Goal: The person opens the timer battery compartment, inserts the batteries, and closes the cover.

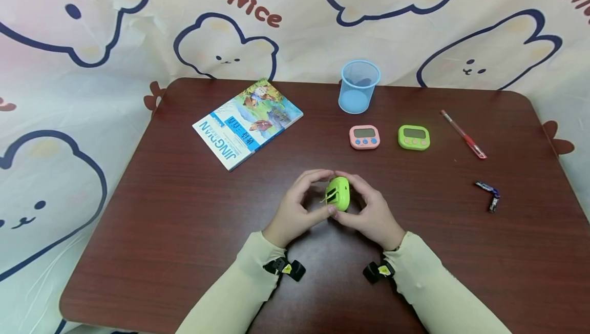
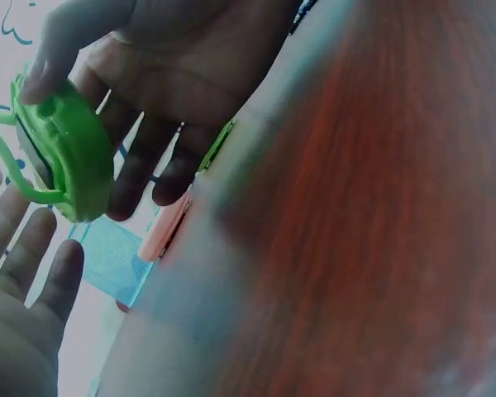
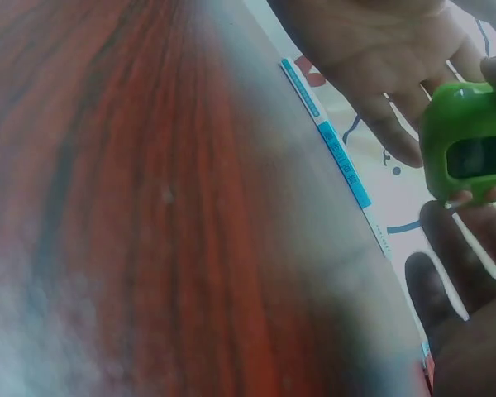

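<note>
Between both hands, over the middle of the table, is a green digital timer (image 1: 338,193) turned on its side. Its back, with a thin green stand (image 2: 0,157) swung out, faces left, and its dark display (image 3: 479,157) faces right. My right hand (image 1: 369,216) holds the timer, its thumb below and index finger above in the head view. From the other side my left hand (image 1: 299,211) holds it too, thumb and index tips at its edges. Several left fingers (image 2: 33,248) stand apart from it. A dark slot shows on the timer's back.
Beyond the hands lie a pink timer (image 1: 364,137) and another green timer (image 1: 414,138). A blue cup (image 1: 358,88) stands at the back edge, with a book (image 1: 249,124) to its left. Farther right are a red pen (image 1: 463,134) and small batteries (image 1: 488,195).
</note>
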Tool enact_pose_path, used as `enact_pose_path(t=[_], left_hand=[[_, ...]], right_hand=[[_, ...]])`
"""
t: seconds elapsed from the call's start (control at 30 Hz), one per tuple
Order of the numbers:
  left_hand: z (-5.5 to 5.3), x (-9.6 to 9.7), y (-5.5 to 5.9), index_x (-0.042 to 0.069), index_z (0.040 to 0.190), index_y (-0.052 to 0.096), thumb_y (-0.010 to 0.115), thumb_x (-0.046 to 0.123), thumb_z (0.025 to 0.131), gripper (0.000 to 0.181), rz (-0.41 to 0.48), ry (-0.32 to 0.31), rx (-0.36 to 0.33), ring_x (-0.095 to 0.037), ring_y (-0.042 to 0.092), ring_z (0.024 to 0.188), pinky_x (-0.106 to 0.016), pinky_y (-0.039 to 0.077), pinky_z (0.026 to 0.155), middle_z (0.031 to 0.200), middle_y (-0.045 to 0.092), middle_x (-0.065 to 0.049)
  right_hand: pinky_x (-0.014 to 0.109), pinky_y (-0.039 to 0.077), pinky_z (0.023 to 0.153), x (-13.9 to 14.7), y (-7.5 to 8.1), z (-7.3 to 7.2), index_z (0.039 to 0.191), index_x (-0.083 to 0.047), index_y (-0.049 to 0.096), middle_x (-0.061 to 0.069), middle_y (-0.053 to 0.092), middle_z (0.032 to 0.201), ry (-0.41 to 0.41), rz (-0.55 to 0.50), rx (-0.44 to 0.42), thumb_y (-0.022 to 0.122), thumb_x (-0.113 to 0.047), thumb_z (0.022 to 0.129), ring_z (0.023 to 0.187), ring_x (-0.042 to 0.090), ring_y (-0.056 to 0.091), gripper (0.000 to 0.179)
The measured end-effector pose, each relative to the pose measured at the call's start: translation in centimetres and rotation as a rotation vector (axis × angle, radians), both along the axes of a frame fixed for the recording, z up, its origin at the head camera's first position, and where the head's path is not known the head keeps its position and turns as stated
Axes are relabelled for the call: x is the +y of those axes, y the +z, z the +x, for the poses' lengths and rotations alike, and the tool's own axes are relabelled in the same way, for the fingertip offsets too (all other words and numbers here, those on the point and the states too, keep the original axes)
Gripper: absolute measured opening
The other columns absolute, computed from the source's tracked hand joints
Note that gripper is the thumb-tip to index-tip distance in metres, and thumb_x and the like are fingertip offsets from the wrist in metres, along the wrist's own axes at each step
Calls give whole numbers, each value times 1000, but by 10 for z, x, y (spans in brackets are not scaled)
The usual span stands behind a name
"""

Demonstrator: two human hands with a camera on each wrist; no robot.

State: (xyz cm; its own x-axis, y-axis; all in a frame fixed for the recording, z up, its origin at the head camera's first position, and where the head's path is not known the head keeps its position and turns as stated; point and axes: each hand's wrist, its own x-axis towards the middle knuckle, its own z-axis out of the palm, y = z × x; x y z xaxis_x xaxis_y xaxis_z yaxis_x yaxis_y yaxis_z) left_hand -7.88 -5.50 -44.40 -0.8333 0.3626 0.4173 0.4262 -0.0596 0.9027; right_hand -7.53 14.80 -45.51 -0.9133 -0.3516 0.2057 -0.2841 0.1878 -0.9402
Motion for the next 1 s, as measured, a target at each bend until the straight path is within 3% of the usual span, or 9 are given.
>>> enact_pose_path(t=[0.17,0.4,0.6,0.8,1.0], left_hand=[[6,2,19,-11,137,50,79,-12,79,64,-51,2,37,-40,51,124,-60,48,96,137,52,-25],[7,2,22,-12,135,52,79,-11,80,62,-70,-6,16,-32,56,121,-54,52,96,134,53,-26],[3,4,8,-9,141,48,76,-12,82,66,-40,-69,-71,-34,55,126,-43,48,105,140,49,-23],[-2,2,-9,-3,143,49,75,-10,84,65,37,-48,-132,-30,54,128,-38,49,104,142,49,-15],[-6,-4,-12,-7,143,48,73,-13,85,64,146,-33,-177,-31,53,129,-37,52,100,142,44,-28]], right_hand=[[27,47,101,0,-3,-1,151,-7,45,11,55,132,28,-24,39,80,9,78,117,18,55,83],[33,52,93,0,-6,-3,150,-9,47,2,55,129,26,49,54,80,4,80,110,14,56,79],[28,49,92,1,-6,-3,147,-5,50,-1,56,127,-3,96,73,83,-2,80,108,15,54,75],[31,49,89,1,-6,-4,146,-12,53,0,56,130,-45,70,51,87,-3,78,107,16,55,76],[35,52,84,2,-5,-6,141,-4,54,8,57,133,-93,-34,9,86,6,74,111,20,58,75]])
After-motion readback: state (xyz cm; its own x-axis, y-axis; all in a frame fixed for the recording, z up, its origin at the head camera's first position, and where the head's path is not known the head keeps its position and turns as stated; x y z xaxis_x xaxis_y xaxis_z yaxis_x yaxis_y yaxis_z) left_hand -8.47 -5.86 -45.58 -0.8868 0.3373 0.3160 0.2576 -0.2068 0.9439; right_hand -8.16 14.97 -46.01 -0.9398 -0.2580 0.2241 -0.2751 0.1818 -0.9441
